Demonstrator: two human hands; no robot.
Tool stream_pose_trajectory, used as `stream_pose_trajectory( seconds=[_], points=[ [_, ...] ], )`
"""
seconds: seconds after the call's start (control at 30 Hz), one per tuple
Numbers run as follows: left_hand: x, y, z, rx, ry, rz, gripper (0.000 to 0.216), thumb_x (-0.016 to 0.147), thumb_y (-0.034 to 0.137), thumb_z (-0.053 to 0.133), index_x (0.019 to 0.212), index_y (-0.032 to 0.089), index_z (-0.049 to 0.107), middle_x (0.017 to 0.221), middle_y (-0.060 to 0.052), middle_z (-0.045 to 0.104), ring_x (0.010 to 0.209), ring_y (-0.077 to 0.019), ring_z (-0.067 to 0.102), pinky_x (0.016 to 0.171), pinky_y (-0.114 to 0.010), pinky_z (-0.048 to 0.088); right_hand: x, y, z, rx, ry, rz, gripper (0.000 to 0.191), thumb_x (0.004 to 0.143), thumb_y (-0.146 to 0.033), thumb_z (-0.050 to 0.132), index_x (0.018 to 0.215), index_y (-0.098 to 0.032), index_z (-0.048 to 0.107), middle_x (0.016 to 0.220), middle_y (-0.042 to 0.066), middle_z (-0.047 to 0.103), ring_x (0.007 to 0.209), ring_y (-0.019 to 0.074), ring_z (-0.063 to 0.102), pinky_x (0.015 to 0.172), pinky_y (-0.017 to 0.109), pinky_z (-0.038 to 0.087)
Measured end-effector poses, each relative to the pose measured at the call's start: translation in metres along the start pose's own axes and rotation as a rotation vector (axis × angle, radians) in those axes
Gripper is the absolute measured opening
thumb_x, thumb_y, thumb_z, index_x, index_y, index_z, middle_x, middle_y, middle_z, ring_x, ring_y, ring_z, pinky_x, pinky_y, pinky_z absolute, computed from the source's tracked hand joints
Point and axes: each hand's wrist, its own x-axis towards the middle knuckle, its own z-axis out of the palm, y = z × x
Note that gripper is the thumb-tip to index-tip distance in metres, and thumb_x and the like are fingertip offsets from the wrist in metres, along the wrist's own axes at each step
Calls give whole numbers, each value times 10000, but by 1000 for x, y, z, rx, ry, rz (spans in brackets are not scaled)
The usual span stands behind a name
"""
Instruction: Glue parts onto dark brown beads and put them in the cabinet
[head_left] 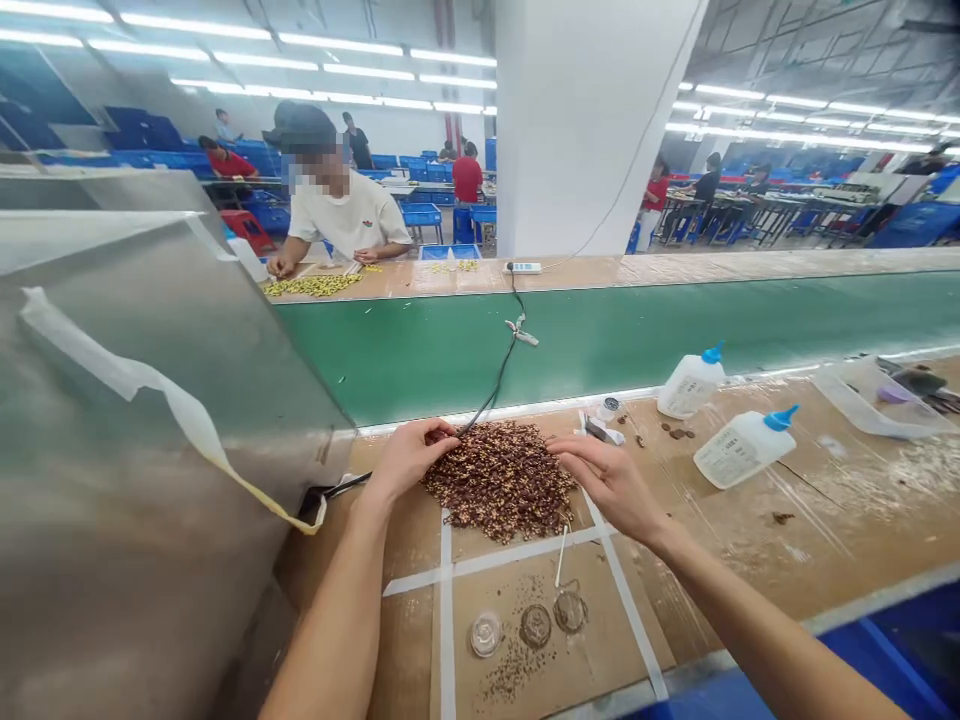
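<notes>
A heap of small dark red-brown and gold pieces (501,482) lies on the cardboard-covered bench, too small to name exactly. My left hand (417,452) is at the heap's upper left edge, its fingers loosely curled with a gap at the thumb. Opposite it, my right hand (606,482) reaches the right edge with fingers stretched out. Neither hand shows anything gripped. In front of the heap are a clear round dish (486,634), two more dishes with dark contents (535,626), and a white cotton swab (561,556).
Two white bottles with blue tips (744,450) and a clear plastic tray (874,395) are at the right. A metal housing (150,450) stands on the left. A black cable (501,375) crosses the green conveyor (600,330). Across it, a person (337,205) handles yellow pieces.
</notes>
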Motion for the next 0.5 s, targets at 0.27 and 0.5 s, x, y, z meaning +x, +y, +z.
stream_pose_trajectory(
  seconds=[0.27, 0.5],
  points=[
    [12, 10, 21, 236, 240, -52, 263, 996, 438, 693, 1008, 225, 846, 1076, -115, 840, 1095, -323, 717, 990, -398, 528, -110, -16, -22, 67, 251, 244, 341, 1203, -522, 654, 1248, -302, 910, 1327, 86, 876, 1258, 321, 823, 1116, 462, 663],
    [-6, 46, 22, 256, 322, 40, 282, 1020, 413, 668, 1074, 203, 848, 1143, -134, 859, 1150, -328, 730, 1095, -429, 548, -165, 14, -40, -38, 399, 309, 353, 1174, -561, 670, 1222, -313, 916, 1307, 83, 882, 1258, 342, 832, 1136, 513, 666]
  ],
)
